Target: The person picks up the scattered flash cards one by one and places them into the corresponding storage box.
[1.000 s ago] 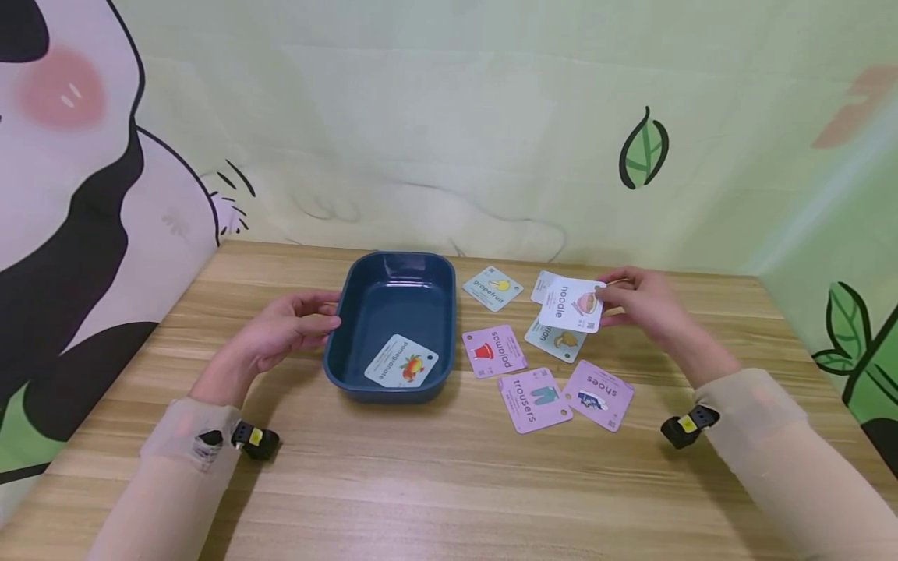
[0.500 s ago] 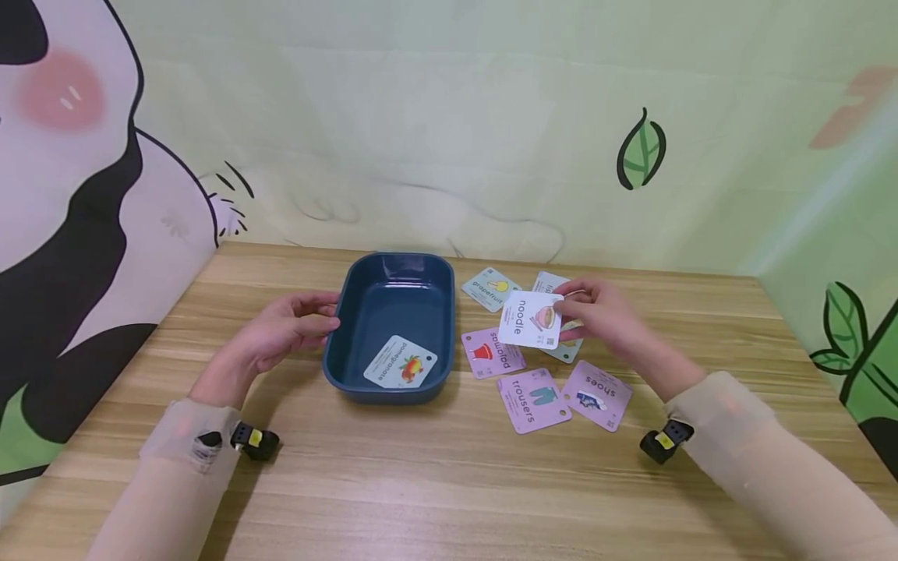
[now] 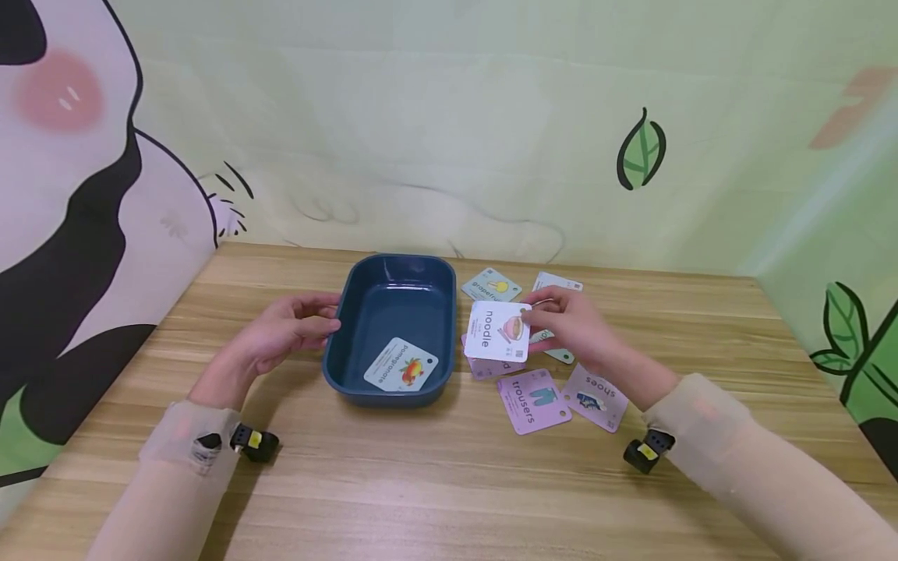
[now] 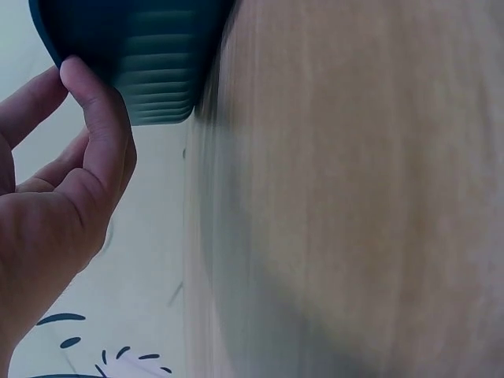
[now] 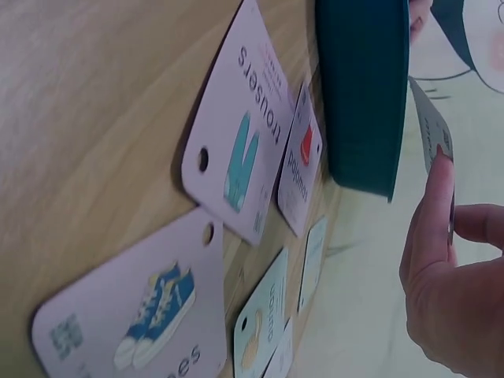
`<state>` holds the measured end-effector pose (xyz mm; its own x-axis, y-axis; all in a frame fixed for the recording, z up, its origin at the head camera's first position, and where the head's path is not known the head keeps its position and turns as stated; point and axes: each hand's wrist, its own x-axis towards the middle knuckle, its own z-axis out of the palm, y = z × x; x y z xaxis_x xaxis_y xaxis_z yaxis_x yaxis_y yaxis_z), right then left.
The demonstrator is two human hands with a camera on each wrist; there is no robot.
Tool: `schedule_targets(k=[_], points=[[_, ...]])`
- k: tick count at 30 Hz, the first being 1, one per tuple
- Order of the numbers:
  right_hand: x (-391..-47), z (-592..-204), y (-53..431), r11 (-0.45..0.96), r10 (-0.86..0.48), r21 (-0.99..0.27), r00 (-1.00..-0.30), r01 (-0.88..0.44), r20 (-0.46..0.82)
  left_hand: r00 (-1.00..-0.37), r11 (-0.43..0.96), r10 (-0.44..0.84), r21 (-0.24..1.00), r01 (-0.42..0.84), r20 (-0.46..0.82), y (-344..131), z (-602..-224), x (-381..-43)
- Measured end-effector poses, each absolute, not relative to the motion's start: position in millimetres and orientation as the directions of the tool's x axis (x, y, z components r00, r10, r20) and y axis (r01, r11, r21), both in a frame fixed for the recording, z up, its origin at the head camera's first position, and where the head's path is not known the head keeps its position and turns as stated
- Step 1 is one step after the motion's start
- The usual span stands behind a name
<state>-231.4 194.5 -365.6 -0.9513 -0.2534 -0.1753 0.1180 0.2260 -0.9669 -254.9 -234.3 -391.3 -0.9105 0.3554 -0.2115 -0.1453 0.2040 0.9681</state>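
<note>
My left hand holds the left rim of a dark blue rectangular dish, thumb and fingertips at the edge in the left wrist view. Inside the dish, near its front, lies a pomegranate picture card. My right hand pinches a white noodle card by its right edge, raised above the table just right of the dish. This card overlaps the pink pajamas card in the head view. The right wrist view shows the noodle card nearly edge-on, past the dish's rim.
Right of the dish lie several more cards: grapefruit, trousers, shoes, and a pale green card partly under my right hand in the head view. Another pale card lies farther back. A printed cloth wall stands behind the wooden table.
My right hand has carried the noodle card leftward, from above the back cards to beside the dish. The left hand and dish have stayed in place.
</note>
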Motion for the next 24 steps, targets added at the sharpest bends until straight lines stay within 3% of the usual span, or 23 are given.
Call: schedule_targets(k=[9,24], points=[[-226.4,-359.4,172.6,0.203,-0.314,-0.970,-0.929,0.136,-0.196,-0.912,0.204,0.350,0.968,-0.149,-0.214,-235.6,-391.2,-253.7],[-227.8,-357.3,137.2,0.228,-0.296,-0.961,-0.930,0.154,-0.220,-0.909,0.178,0.362,0.973,-0.149,-0.205,-232.9,-391.9,-253.6]])
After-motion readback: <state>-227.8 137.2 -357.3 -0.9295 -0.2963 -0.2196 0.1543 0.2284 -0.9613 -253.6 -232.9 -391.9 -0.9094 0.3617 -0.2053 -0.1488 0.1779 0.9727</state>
